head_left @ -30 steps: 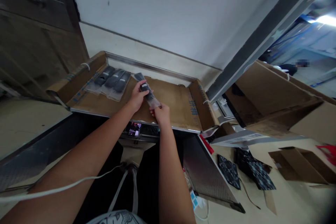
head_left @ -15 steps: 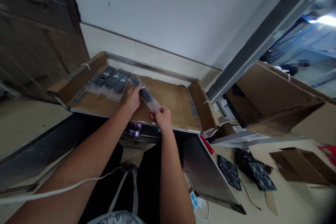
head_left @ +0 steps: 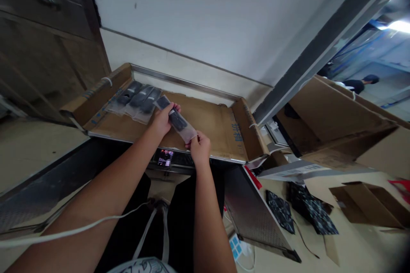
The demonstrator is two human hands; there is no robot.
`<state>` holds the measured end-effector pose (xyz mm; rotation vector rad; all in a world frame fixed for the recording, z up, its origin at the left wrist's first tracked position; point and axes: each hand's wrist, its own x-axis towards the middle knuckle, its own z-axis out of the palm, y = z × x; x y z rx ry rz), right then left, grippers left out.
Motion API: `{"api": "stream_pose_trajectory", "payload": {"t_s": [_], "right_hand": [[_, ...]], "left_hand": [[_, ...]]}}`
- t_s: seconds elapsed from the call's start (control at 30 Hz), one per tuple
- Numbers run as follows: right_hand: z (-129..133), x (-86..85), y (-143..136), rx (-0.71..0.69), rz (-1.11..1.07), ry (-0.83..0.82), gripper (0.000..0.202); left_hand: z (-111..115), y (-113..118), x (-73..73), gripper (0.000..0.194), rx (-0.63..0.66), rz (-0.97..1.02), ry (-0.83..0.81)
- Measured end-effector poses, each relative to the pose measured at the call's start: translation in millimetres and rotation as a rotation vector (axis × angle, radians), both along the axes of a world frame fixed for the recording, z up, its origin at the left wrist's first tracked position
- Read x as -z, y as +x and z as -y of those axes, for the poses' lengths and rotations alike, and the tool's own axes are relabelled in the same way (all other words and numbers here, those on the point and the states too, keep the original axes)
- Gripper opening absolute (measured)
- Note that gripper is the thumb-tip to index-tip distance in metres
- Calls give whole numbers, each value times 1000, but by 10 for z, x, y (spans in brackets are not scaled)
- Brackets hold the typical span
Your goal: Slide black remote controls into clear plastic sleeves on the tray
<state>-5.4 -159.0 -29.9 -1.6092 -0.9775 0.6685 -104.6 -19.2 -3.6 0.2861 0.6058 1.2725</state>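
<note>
Between both hands is a frosted plastic bag (head_left: 180,123) with a dark item inside, tilted over the cardboard-lined tray. My left hand (head_left: 164,118) grips its upper part from the left, thumb on top. Its lower right end is pinched by my right hand (head_left: 199,144). Left of my left hand, several similar bags (head_left: 138,101) with black contents lie side by side on the cardboard (head_left: 211,119). What exactly the dark items are, I cannot make out.
Folded cardboard walls (head_left: 92,94) edge the tray at left and right. A lit phone screen (head_left: 165,158) is below the front edge. To the right stand a large open carton (head_left: 346,123) and, on the floor, a smaller box (head_left: 368,204) and patterned dark bags (head_left: 304,204). A person (head_left: 360,83) is far right.
The held bag has turned slightly and its lower end has bent, with the right hand a little lower. The loose bags stay where they were.
</note>
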Motion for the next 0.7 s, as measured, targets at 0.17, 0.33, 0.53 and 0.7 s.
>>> {"api": "stream_pose_trajectory", "payload": {"t_s": [0.17,0.33,0.53,0.7], "right_hand": [[104,49,-41,168,16,22,30],[60,2,-123,207,-196,43,22],[714,-106,-300,231,-374,-24,27],[2228,-136,-171,-421,179,-606,8]], "left_hand": [[-30,-16,30,18,3,30,-13],[-57,-26,69,18,25,31,-61],[-34,-42,73,19,73,14,-53],[-20,-43,79,20,100,18,-44]]}}
